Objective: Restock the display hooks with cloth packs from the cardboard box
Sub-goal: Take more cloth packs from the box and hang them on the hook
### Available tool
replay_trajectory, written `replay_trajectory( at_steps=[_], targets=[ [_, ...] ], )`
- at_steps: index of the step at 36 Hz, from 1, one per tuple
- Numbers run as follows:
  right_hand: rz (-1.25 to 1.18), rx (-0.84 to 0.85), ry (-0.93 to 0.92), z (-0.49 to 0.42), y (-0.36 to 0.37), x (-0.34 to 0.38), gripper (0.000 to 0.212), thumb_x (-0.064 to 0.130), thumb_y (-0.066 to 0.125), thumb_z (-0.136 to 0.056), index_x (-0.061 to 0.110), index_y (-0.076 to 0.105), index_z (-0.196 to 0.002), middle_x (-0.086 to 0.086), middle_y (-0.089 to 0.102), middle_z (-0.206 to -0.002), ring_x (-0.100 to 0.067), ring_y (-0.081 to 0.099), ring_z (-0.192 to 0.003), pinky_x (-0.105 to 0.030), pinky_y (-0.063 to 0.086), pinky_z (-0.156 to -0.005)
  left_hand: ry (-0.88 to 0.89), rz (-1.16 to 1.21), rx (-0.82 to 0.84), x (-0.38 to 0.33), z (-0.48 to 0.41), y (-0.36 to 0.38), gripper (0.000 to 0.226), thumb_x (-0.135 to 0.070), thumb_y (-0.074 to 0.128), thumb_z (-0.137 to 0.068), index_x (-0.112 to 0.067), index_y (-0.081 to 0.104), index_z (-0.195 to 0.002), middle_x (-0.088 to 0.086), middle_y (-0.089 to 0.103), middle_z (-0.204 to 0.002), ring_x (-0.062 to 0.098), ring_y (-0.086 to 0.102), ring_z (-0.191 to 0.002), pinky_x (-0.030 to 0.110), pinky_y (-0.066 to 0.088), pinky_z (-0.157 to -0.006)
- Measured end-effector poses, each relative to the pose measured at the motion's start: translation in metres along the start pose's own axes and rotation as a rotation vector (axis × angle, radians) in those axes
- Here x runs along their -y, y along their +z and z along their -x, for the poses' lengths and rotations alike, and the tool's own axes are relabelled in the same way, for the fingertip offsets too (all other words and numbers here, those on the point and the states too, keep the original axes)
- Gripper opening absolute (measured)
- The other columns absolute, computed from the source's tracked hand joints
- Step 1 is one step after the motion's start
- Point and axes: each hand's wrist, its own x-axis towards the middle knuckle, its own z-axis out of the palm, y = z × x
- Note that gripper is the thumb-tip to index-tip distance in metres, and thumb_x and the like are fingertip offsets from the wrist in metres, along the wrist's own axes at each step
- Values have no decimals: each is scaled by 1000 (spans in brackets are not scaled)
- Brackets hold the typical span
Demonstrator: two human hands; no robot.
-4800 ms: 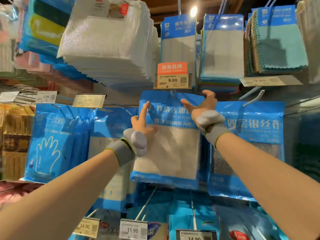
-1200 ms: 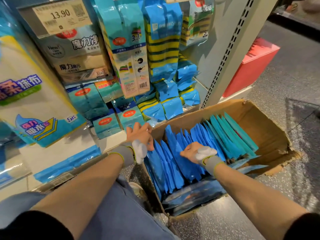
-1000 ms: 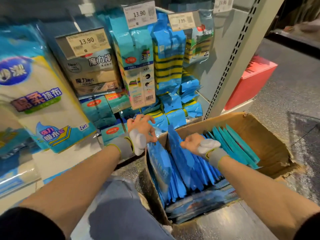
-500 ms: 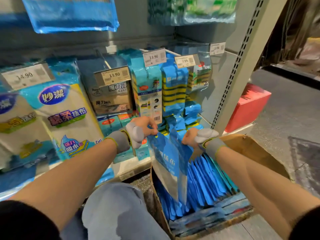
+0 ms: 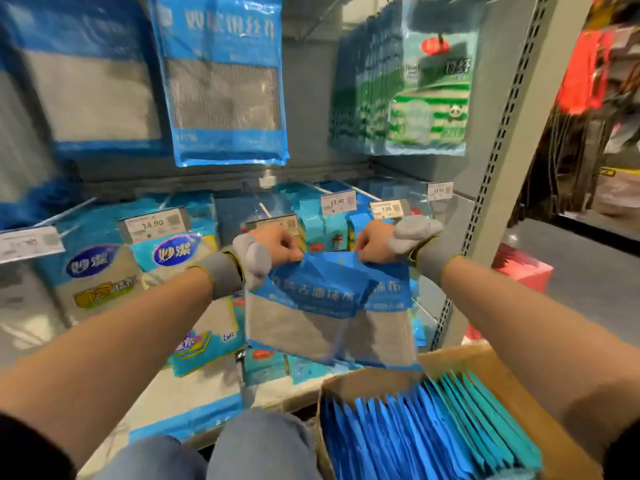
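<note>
Head view: left hand (image 5: pixel 278 244), right hand (image 5: pixel 372 244) pinch glossy crinkled cloth pack (image 5: pixel 329 313) above cardboard box (image 5: pixel 491 362).

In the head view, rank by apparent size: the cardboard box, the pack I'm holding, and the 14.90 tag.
1. Cardboard box, though nearest the camera and cropped.
2. Held pack.
3. 14.90 tag, smallest by far.
Box over pack is unsure given nearness.
</note>
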Motion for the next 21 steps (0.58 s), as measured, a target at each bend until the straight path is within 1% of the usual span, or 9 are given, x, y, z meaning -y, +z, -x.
replay_trajectory(
  at_steps=[2,4,6,8,11,13,16,19,21],
  targets=[
    [-8,-85,-71,-4,-17,14,18,24,59,-80,17,75,-85,2,70,-83,-18,65,-83,-30,54,-81,-19,5,-34,1,5,-20,13,-17,64,-83,-10,74,-88,-2,62,-80,11,54,-80,22,40,-72],
    [-75,-176,-103,-8,-37,33,18,26,61,-77,13,73,-74,-2,72,-75,-17,63,-74,-33,55,-78,-22,14,-74,3,12,-43,11,-16,65,-83,-11,74,-88,-1,61,-77,11,54,-78,22,39,-71],
    [-179,-230,-136,-16,-50,46,18,24,64,-76,9,74,-79,-8,75,-82,-17,64,-73,-38,58,-80,-29,29,-104,5,16,-61,10,-16,66,-82,-10,73,-87,-1,61,-75,11,54,-77,21,39,-68],
    [-228,-290,-170,-19,-68,72,18,24,65,-75,10,74,-82,-9,75,-86,-21,69,-81,-40,58,-83,-41,45,-163,12,24,-86,10,-16,68,-82,-9,73,-86,-2,61,-69,9,54,-75,19,39,-65],
    [-230,-341,-244,-28,-86,108,21,25,60,-79,8,71,-85,-8,73,-97,-22,67,-86,-39,56,-87,-78,93,-253,25,31,-118,11,-16,70,-80,-6,73,-85,-16,58,-57,-6,52,-57,18,39,-69],
    [-221,-355,-287,-28,-96,130,22,24,57,-83,11,70,-94,-7,70,-107,-27,65,-98,-38,53,-91,-125,129,-305,34,35,-135,10,-17,71,-80,-9,73,-85,-19,57,-53,-5,49,-51,15,40,-62],
    [-211,-345,-349,-31,-108,166,28,28,51,-90,20,64,-114,-6,66,-116,-29,60,-107,-39,44,-101,-176,158,-365,45,42,-163,11,-18,71,-81,-9,74,-87,-23,54,-39,-11,49,-43,0,34,-50],
    [-226,-473,-430,-44,-124,210,28,28,48,-93,26,61,-118,-1,64,-120,-27,58,-111,-42,32,-109,-190,177,-439,56,53,-202,10,-15,70,-82,-11,73,-91,-29,49,-34,-17,47,-40,-3,33,-46],
    [-231,-528,-460,-46,-132,229,27,26,47,-93,28,61,-116,0,67,-111,-27,59,-108,-45,26,-111,-195,183,-471,60,55,-219,12,-13,69,-82,-7,73,-92,-28,48,-33,-17,47,-40,-3,33,-47]
  ],
)
